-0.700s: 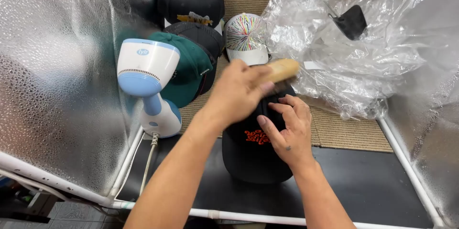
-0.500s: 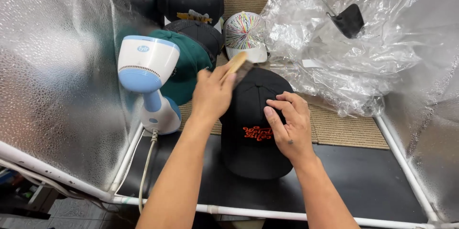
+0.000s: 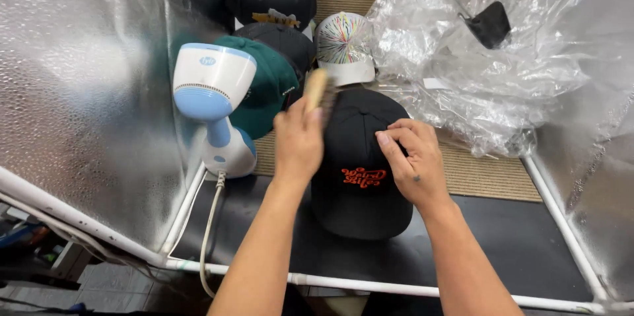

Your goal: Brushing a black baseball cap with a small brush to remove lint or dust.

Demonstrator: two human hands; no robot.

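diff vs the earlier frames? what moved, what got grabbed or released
The left hand, gripping the wooden brush throughout, swept from the top of the black cap over to its left side. The right hand stayed pressed on the cap. Nothing was picked up or let go. The steamer, other caps and plastic wrap stayed put.

The black cap [image 3: 360, 164] at frame centre is matt woven cloth with raised orange embroidery. The brush [image 3: 317, 88] above it has a pale, smooth wooden back. The steamer [image 3: 214, 108] at left is glossy white and blue plastic. The side panels [image 3: 79, 78] are dimpled, reflective silver foil. The wrapping [image 3: 489, 71] at upper right is crinkled, clear, glossy plastic film. The mat [image 3: 489, 180] is coarse woven fibre
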